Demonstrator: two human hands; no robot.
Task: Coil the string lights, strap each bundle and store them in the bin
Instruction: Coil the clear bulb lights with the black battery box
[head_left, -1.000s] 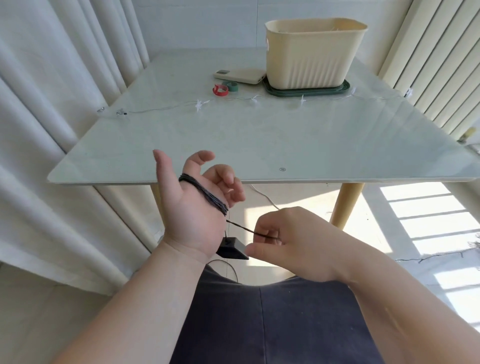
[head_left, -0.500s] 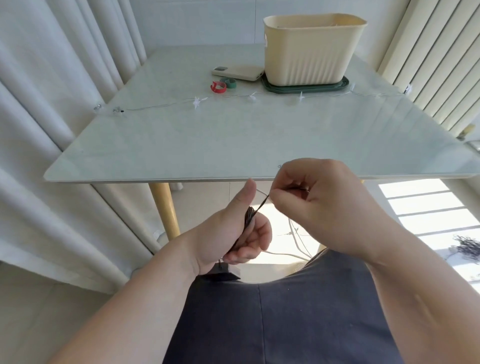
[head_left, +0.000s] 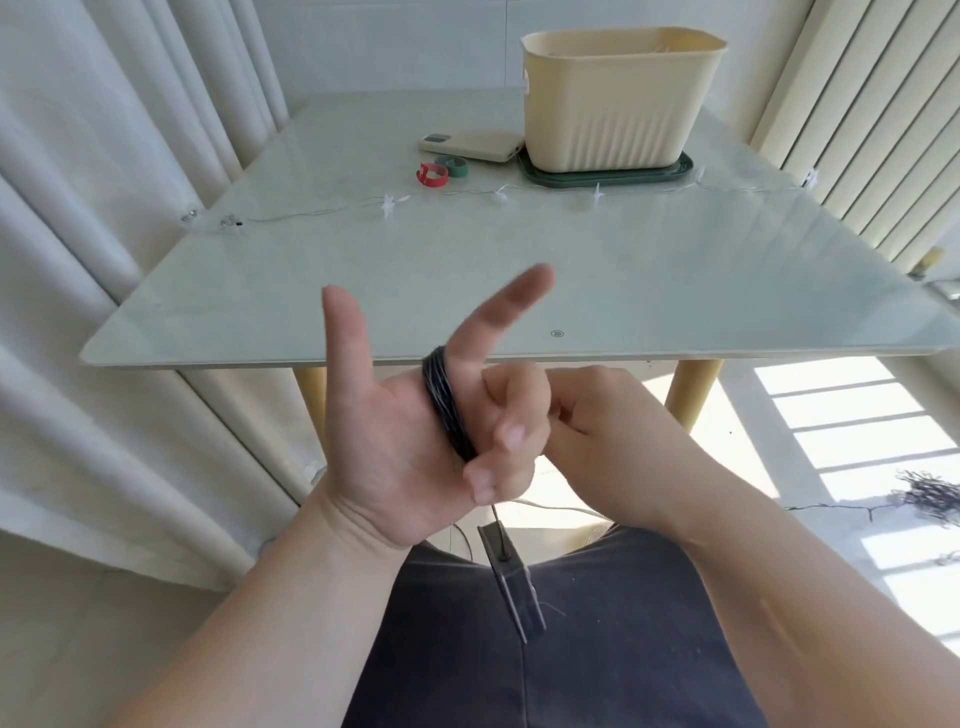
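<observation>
Pale glossy table (head_left: 675, 291) fills the upper view; white curtains (head_left: 104, 208) at 9 o'clock, vertical blinds (head_left: 857, 104) at 2 o'clock, sun patches on the floor at 4 o'clock.

On table:
- Cream bin (head_left: 613, 104) at 1 o'clock, upright, standing on a dark green lid (head_left: 680, 174).
- Flat cream device (head_left: 478, 145) just beside the bin, on its 9 o'clock side.
- Red strap (head_left: 431, 175) and green strap (head_left: 453, 165), each curled in a loop, touching or nearly so, just in front of the device.
- White string light (head_left: 392, 203) stretched across the table from 10 to 2 o'clock, with small star-shaped bulbs, passing in front of the lid.

Hands, below the near table edge, over a dark-trousered lap (head_left: 597, 649):
- Left hand (head_left: 395, 441) raised, palm to camera. Thumb and index finger straight and spread wide; the other fingers curled down. Dark wire coil (head_left: 444, 405) is wound round this hand, running from the base of the index finger down under the curled fingers, which hold it in place.
- One strand drops from the coil at 6 o'clock to a small dark box (head_left: 506, 566) hanging over the lap.
- Right hand (head_left: 613, 431) sits close behind the left hand's curled fingers, its own fingers curled in. Cannot tell whether it holds any wire; the left hand hides the fingertips.

Floor, 3 o'clock: dark tangle of string lights (head_left: 930, 493), well apart from both hands.
</observation>
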